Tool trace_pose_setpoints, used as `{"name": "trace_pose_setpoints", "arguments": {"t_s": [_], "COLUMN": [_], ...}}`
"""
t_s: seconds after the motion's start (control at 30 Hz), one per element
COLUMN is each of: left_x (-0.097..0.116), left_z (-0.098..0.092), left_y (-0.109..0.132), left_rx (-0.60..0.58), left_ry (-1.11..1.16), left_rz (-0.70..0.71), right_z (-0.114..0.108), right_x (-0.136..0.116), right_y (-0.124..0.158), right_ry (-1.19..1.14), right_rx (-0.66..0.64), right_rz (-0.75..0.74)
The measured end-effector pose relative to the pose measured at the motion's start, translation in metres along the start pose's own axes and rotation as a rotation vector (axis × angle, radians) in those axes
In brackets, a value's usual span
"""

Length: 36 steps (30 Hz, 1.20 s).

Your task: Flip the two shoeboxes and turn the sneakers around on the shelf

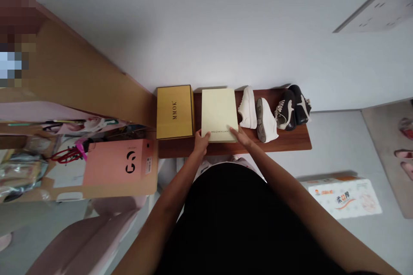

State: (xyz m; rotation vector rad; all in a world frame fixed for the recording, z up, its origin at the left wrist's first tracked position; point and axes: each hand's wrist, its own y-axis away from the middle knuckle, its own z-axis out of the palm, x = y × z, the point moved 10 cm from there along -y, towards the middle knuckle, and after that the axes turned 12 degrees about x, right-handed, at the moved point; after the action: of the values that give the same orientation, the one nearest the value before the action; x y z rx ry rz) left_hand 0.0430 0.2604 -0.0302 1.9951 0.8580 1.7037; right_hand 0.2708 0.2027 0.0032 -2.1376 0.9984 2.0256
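1. Both hands are on the near end of the cream box (219, 114): the left hand (201, 142) grips its near left corner with the fingers curled over the edge, and the right hand (240, 135) lies flatter against its near right corner, fingers stretched along the side.
2. Each hand takes one corner, so I judge that the box is held square and steady from two sides; a flat, wide box is easier to guide in this way than with one hand.
3. The cream box lies flat on the brown shelf (290, 142), with its long side running from near to far, and its far end reaches close to the white wall (226, 30).
4. Just to the left of it stands the yellow box (174, 111), marked MMOK, with a narrow gap between the two boxes.
5. To the right lie the white shoes (258, 116), one of them turned with the sole up, and further right the dark shoes (293, 107); the nearest white shoe is just beside the box.
6. A pink bag (119, 163) hangs at the near left, and a pack of tissue (345, 197) lies on the floor at the right.
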Motion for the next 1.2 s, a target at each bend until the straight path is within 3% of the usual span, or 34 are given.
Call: {"name": "trace_pose_setpoints", "arguments": {"t_s": [0.23,0.37,0.6,0.97,1.1,1.2], "left_x": [-0.011,-0.005,0.007,0.032,0.061,0.081], "left_z": [-0.003,0.000,0.006,0.006,0.004,0.025], "left_y": [-0.009,-0.019,-0.030,-0.020,0.009,0.041], "left_rx": [0.072,0.085,0.100,0.138,0.174,0.102], "left_ry": [-0.069,-0.141,-0.188,-0.293,-0.417,-0.401], "left_rz": [0.112,0.155,0.166,0.235,0.442,0.625], "right_z": [0.008,0.012,0.016,0.019,-0.013,-0.078], "right_x": [0.045,0.027,0.028,-0.001,0.000,0.006], "right_y": [-0.009,-0.024,-0.033,-0.042,-0.033,-0.019], "right_ry": [0.129,0.130,0.164,0.188,0.254,0.236], "right_rx": [-0.031,0.025,0.018,0.041,0.140,0.259], "right_rz": [0.176,0.018,0.182,0.011,0.020,-0.006]}}
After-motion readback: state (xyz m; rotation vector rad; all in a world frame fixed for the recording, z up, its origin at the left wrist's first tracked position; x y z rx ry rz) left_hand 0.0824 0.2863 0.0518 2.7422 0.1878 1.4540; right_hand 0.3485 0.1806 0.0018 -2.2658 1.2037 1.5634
